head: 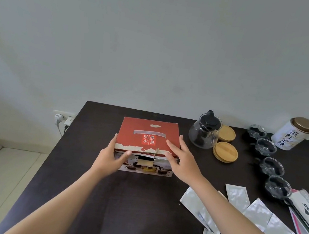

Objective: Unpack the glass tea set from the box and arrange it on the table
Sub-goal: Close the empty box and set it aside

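Note:
A red cardboard box with white characters and a torn front edge sits on the dark table; its lid is down. My left hand holds the box's front left corner, thumb on the side and fingers on the front face. My right hand lies flat on the lid's right front part with straight fingers. A glass teapot with a black lid stands to the right of the box. Several small glass cups stand in a row further right.
Two round wooden coasters lie beside the teapot. A white tea tin with a gold lid stands at the back right. Several silver foil sachets lie at the front right, next to a white-and-pink package. A wall socket sits left of the table.

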The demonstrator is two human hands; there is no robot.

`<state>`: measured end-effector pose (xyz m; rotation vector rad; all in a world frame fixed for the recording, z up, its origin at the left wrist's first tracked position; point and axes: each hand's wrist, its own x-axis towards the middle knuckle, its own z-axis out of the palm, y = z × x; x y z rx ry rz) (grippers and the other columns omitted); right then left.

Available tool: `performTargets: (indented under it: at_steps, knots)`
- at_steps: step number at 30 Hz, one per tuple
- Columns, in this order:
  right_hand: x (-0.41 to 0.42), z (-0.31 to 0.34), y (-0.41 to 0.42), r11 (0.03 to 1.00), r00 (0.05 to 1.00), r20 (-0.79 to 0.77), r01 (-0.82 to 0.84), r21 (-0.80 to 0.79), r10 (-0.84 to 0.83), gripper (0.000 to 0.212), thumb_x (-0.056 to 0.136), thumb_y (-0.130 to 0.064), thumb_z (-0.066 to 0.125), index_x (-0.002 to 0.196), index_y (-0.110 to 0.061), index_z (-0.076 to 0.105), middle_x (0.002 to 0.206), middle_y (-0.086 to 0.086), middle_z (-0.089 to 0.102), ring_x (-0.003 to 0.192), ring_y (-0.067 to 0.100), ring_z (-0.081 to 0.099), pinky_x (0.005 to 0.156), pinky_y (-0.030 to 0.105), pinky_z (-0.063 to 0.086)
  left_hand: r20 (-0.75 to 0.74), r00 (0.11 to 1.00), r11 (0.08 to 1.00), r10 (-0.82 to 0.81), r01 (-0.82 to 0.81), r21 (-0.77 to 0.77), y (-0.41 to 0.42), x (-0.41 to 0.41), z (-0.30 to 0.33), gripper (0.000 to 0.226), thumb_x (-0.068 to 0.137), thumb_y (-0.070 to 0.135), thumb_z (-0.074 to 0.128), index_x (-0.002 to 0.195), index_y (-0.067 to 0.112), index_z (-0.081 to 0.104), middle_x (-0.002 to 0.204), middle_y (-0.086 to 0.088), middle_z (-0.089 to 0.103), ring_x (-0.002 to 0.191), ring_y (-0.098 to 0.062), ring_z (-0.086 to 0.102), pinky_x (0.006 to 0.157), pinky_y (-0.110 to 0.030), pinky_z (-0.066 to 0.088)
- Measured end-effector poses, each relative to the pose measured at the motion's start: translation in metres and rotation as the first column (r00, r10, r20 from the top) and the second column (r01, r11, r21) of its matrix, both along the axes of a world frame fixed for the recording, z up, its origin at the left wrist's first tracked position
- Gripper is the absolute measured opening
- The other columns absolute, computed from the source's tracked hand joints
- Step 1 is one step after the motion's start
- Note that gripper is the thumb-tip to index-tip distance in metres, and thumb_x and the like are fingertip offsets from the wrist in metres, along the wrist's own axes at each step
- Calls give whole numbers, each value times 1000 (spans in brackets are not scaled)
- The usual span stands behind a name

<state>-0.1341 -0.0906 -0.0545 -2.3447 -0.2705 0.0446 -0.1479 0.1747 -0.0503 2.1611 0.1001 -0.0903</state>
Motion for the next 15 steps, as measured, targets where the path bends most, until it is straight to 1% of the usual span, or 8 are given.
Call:
performTargets:
  at_steps: [3, 6, 8, 10, 11, 13, 15]
  knots:
    - [1, 2, 2, 1000, 999, 36, 7, -2, -6, 51, 97, -36, 48, 145, -24, 40, 161, 6, 9, 144, 25, 27, 107, 36, 42, -20, 1000, 1000, 6, -6, 4, -1, 0, 0, 75, 90, 50, 50, 151, 28, 12, 118, 10, 57, 98, -8, 57, 83, -22, 44]
    - [4, 2, 2, 999, 995, 97, 21, -35, -18, 49, 95, -37, 48, 142, -22, 45, 160, 9, 16, 140, 26, 35, 104, 34, 43, -16, 1000, 1000, 13, -13, 5, -2, 1, -1, 77, 89, 54, 48, 151, 28, 11, 121, 9, 58, 102, -11, 57, 86, -25, 47]
    - [4, -1, 1, 996, 992, 128, 25, -87, -14, 54, 93, -46, 43, 141, -22, 47, 159, 9, 17, 138, 26, 38, 102, 33, 44, -19, 1000, 1000, 12, -12, 3, -2, 0, -2, 78, 88, 56, 48, 151, 28, 11, 122, 9, 58, 101, -9, 57, 87, -25, 47]
    - [3, -7, 0, 990, 989, 150, 30, -137, -9, 67, 87, -60, 31, 141, -24, 47, 159, 8, 18, 137, 27, 40, 98, 34, 48, -24, 1000, 1000, 14, -14, -2, -3, -2, -1, 78, 88, 54, 51, 151, 29, 11, 121, 11, 57, 94, -2, 57, 81, -21, 45]
    - [2, -11, 0, 987, 987, 160, 35, -157, -9, 71, 85, -64, 26, 141, -25, 46, 159, 8, 17, 137, 27, 40, 97, 35, 49, -26, 999, 1000, 19, -20, -10, -4, -2, 0, 79, 88, 53, 52, 151, 28, 11, 121, 12, 56, 91, 0, 56, 80, -20, 44]
    - [1, -19, 0, 983, 983, 184, 45, -179, -12, 71, 87, -66, 20, 141, -27, 46, 159, 7, 17, 137, 26, 41, 93, 37, 53, -25, 999, 999, 44, -44, -27, -7, -3, 0, 83, 88, 49, 55, 152, 26, 8, 127, 17, 48, 94, 2, 53, 84, -19, 41]
    - [0, -24, 0, 978, 980, 198, 49, -203, -9, 73, 90, -68, 15, 141, -27, 47, 159, 8, 18, 138, 29, 38, 93, 42, 53, -26, 998, 997, 58, -59, -42, -8, -3, 0, 85, 88, 45, 57, 152, 26, 3, 126, 19, 40, 100, -1, 50, 88, -20, 39]
